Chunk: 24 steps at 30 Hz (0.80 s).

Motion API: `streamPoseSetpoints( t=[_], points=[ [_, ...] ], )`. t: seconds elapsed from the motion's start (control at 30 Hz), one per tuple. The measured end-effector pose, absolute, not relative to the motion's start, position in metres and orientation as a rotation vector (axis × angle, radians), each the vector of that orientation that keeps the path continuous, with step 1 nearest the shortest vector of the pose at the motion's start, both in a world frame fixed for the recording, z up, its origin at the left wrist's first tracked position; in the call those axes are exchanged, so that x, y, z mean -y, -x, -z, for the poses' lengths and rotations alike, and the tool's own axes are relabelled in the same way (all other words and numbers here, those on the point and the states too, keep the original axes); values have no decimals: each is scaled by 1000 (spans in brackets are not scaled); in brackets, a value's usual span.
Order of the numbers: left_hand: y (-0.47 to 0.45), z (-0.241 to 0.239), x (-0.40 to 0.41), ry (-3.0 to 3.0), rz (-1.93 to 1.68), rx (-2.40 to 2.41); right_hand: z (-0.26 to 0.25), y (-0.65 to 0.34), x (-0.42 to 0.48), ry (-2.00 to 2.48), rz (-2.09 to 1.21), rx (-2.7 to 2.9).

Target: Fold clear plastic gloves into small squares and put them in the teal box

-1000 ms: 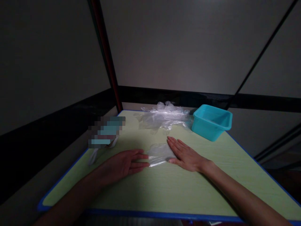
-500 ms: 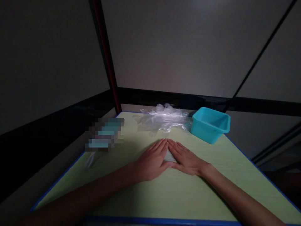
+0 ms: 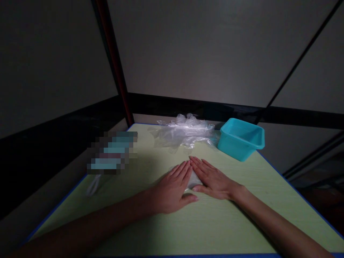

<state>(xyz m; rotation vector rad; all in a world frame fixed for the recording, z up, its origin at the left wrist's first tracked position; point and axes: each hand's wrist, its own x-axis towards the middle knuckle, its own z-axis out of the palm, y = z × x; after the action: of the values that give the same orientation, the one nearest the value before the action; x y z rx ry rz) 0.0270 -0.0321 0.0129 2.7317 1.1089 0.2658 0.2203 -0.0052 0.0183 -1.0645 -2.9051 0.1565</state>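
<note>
My left hand (image 3: pixel 172 188) and my right hand (image 3: pixel 211 178) lie flat side by side on the pale green table (image 3: pixel 188 229), fingers stretched out and touching at the tips. Between and under them is a small folded clear plastic glove (image 3: pixel 192 180), mostly covered; only a sliver shows between the palms. Both hands press on it with open fingers.
A heap of clear plastic gloves (image 3: pixel 185 133) lies at the table's far edge. A turquoise plastic tub (image 3: pixel 240 139) stands at the far right. A blurred-out object (image 3: pixel 113 152) sits at the left edge with a white strip (image 3: pixel 93 186) below it. Dark walls surround the blue-edged table.
My left hand slid right from beside the glove onto it, meeting my right hand; the glove, visible a second ago, is now almost fully covered. The view shifted slightly.
</note>
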Motion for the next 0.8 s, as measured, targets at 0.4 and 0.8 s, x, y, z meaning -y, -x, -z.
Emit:
streamPoseSetpoints(
  t=[0.4, 0.8],
  points=[
    [-13, -14, 41, -2794, -235, -1149, -20, -219, 6, 1103, -148, 2912],
    [-10, -10, 42, -2876, -213, -1180, -13, -225, 3, 1089, -106, 2875]
  ],
)
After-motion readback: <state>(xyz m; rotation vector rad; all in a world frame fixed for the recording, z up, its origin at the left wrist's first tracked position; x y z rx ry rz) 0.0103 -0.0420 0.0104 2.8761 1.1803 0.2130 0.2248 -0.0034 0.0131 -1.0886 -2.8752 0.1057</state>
